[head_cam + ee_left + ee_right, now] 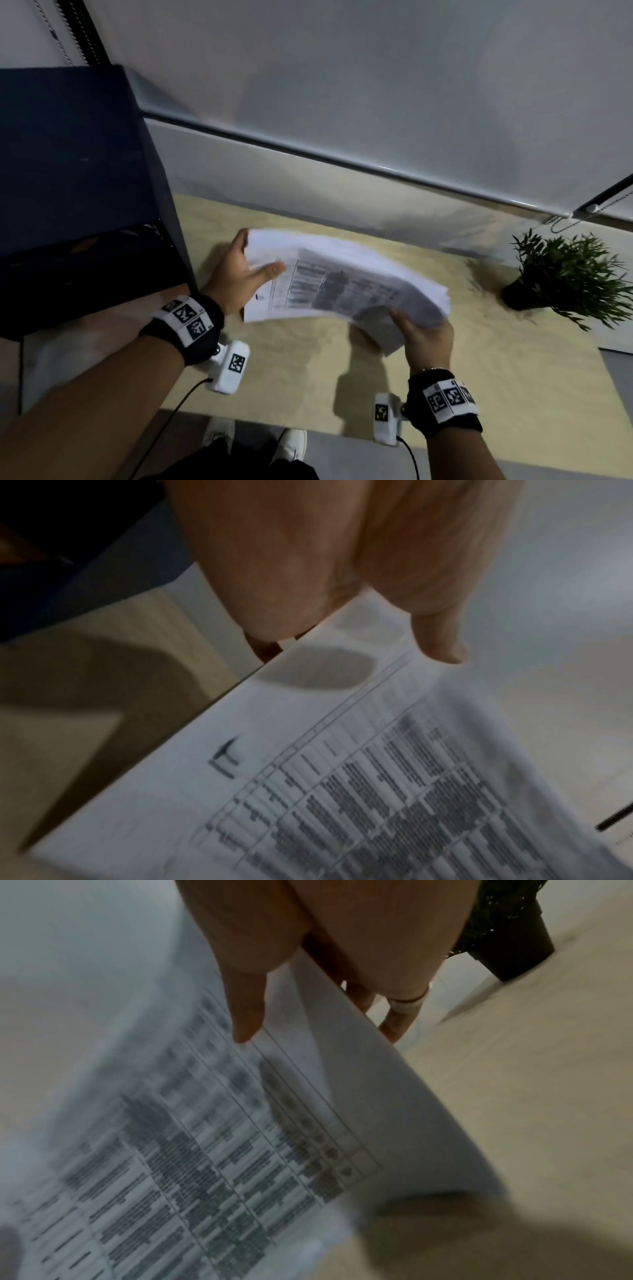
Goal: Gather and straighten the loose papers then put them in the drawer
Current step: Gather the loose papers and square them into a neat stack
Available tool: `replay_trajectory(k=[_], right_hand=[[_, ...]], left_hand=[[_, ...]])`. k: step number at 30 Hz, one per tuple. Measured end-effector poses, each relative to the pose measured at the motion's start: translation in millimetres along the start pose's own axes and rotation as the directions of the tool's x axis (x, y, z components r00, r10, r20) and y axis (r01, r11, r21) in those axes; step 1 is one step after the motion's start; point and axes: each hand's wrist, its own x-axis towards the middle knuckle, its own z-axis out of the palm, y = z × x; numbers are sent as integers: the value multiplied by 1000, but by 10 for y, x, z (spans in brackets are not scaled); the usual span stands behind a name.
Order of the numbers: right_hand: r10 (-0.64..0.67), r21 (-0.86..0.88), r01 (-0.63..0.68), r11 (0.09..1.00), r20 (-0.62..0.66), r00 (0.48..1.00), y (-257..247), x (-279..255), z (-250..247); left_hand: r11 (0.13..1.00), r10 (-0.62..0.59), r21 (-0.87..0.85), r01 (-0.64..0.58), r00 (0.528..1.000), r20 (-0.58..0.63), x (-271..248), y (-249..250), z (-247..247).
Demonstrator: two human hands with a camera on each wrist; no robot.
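A thick stack of printed papers (342,284) hangs above the pale wooden desk (479,377), bowed in the middle and blurred by motion. My left hand (239,270) grips its left end, thumb on top and fingers underneath. My right hand (424,335) holds the right end the same way. In the left wrist view the thumb lies on the top sheet of the papers (308,777). The right wrist view shows the thumb on the papers (222,1137) and fingers curled below. A dark blue drawer unit (75,178) stands at the left, its front in shadow.
A small potted plant (568,281) in a black pot stands on the desk at the right. A grey wall panel (342,102) runs behind the desk. White shoes (291,445) show below the desk's near edge.
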Motion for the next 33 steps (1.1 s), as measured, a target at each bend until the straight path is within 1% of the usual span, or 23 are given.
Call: replay_trajectory(k=[4, 6, 10, 12, 14, 16, 17, 19, 22, 24, 28, 30, 33], right_hand=[[-23, -1, 23, 1000, -25, 999, 9, -78, 66], [-49, -9, 49, 999, -38, 998, -30, -111, 62], [-73, 29, 74, 997, -27, 997, -94, -129, 35], [-98, 55, 100, 993, -43, 994, -148, -131, 36], [-132, 68, 138, 988, -86, 988, -186, -135, 36], [-160, 57, 169, 984, -134, 978, -184, -169, 29], [-158, 53, 167, 985, -148, 976, -164, -193, 24], [-130, 70, 143, 987, -157, 979, -105, -241, 28], [-122, 53, 132, 990, -156, 980, -118, -246, 51], [-109, 62, 118, 991, -127, 986, -183, -193, 76], [-128, 79, 141, 987, -145, 981, -263, -182, 92], [-141, 39, 147, 988, -122, 982, -215, -225, 76], [-130, -35, 127, 991, -114, 985, -206, -187, 53]], left_hand=[[998, -32, -60, 26, 994, -106, -17, 9, 50], [998, -10, -59, 1, 989, -150, -17, 41, 90], [991, 64, 125, -43, 984, -167, -52, 68, 153], [984, 113, 158, -84, 976, -188, -64, 126, 171], [973, 191, 173, -154, 956, -224, -80, 192, 174], [955, 247, 217, -201, 945, -213, -119, 205, 175], [950, 251, 235, -204, 949, -191, -144, 182, 170], [959, 202, 231, -161, 965, -166, -195, 77, 150], [977, 123, 196, -85, 974, -191, -207, -47, 152], [981, 97, 184, -62, 977, -191, -160, -39, 172], [983, 86, 176, -50, 975, -203, -97, 0, 224], [986, 31, 168, 3, 980, -199, -128, -96, 208], [979, -89, 166, 116, 982, -166, -161, -180, 201]])
